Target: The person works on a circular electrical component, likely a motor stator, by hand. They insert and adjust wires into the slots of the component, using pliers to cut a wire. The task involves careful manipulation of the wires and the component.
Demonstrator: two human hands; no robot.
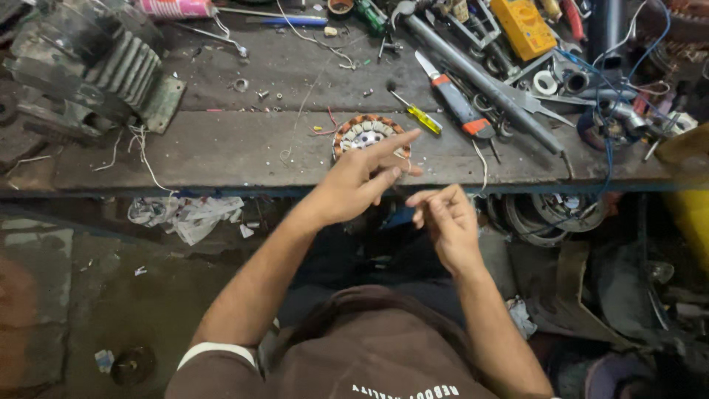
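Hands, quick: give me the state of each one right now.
Left hand: open, fingers spread, holding nothing, over the round wound stator at the bench edge.
Right hand: fingertips pinched together, perhaps on a thin wire; too fine to tell.

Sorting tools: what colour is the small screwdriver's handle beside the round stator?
Yellow; the screwdriver shows best in the head view.

2 hands, 1 wound stator point(367, 135), 2 screwdrivers – yellow point(417, 113) & orange point(452, 97), 1 yellow multimeter point(523, 26).
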